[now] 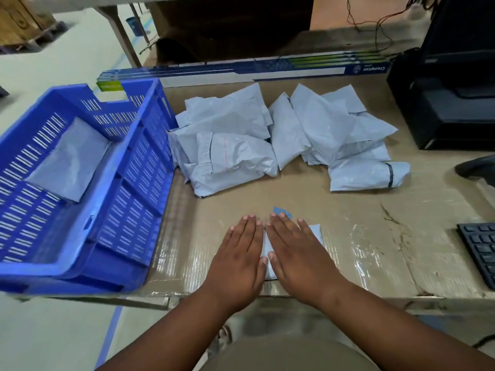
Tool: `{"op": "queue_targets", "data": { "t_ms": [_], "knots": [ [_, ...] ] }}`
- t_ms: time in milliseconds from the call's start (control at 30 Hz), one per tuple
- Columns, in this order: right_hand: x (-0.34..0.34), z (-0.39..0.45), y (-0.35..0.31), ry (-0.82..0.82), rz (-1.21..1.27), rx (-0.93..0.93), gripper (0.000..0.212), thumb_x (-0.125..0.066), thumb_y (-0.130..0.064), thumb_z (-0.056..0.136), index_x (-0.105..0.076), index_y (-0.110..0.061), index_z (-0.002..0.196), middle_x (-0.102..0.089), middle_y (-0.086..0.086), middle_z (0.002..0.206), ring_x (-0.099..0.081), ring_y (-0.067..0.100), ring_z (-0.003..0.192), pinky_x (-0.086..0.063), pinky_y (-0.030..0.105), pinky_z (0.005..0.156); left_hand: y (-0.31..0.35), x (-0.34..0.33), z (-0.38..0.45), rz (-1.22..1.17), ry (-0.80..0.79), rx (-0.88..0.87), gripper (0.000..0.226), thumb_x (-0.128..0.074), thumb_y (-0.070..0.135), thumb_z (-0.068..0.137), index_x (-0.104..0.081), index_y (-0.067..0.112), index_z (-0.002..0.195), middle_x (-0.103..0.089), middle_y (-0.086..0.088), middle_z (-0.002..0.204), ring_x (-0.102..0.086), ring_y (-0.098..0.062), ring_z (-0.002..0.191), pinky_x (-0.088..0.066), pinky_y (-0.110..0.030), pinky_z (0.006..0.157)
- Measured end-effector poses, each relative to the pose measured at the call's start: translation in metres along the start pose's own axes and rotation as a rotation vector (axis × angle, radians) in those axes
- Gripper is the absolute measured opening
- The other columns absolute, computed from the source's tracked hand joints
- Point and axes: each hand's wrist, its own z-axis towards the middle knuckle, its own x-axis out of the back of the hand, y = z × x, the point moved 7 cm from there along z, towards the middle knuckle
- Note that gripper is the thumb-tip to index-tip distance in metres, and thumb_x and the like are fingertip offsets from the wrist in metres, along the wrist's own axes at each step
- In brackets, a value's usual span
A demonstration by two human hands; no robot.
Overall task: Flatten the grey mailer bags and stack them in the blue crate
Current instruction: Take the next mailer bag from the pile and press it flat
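A small grey mailer bag (316, 232) lies near the table's front edge, mostly hidden under my hands. My left hand (238, 258) and my right hand (297, 253) press flat on it side by side, fingers straight. A heap of several crumpled grey mailer bags (281, 135) fills the middle of the table behind them. The blue crate (112, 218) stands at the left, with one flattened grey mailer (69, 162) lying on its floor.
The table is covered with taped cardboard (361, 223). Long flat boxes (241, 72) lie along the back. A black printer (450, 97) stands at the right, a keyboard (482, 250) at the right edge. A small blue scrap (282, 211) lies by my right fingertips.
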Motion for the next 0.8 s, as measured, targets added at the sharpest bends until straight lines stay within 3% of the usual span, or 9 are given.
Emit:
{"op": "queue_targets", "data": {
  "t_ms": [533, 700, 800],
  "knots": [
    [-0.004, 0.000, 0.005, -0.043, 0.053, -0.008, 0.068, -0.019, -0.050, 0.109, -0.012, -0.019, 0.169, -0.005, 0.002, 0.178, 0.004, 0.017, 0.164, -0.007, 0.048, 0.132, 0.004, 0.002, 0.003, 0.005, 0.019, 0.012, 0.068, -0.030, 0.041, 0.109, -0.023, 0.006, 0.167, -0.015, -0.014, 0.176, -0.007, -0.027, 0.164, -0.020, -0.052, 0.129],
    [0.016, -0.021, 0.028, 0.043, 0.026, -0.097, 0.066, -0.030, -0.044, 0.108, -0.027, -0.014, 0.166, -0.014, 0.006, 0.177, -0.004, 0.019, 0.164, -0.011, 0.050, 0.132, 0.042, 0.017, 0.012, -0.020, 0.072, -0.128, 0.067, -0.036, 0.035, 0.105, -0.029, 0.006, 0.165, -0.019, -0.013, 0.175, -0.009, -0.026, 0.164, -0.016, -0.050, 0.131],
    [0.005, -0.038, 0.043, 0.005, 0.020, -0.101, 0.068, -0.028, -0.048, 0.109, -0.022, -0.014, 0.167, -0.010, 0.007, 0.177, -0.003, 0.021, 0.164, -0.015, 0.050, 0.132, 0.060, 0.006, 0.015, 0.000, 0.029, -0.169, 0.068, -0.038, 0.038, 0.105, -0.031, 0.005, 0.164, -0.022, -0.015, 0.174, -0.011, -0.028, 0.164, -0.018, -0.056, 0.128]
  ]
}}
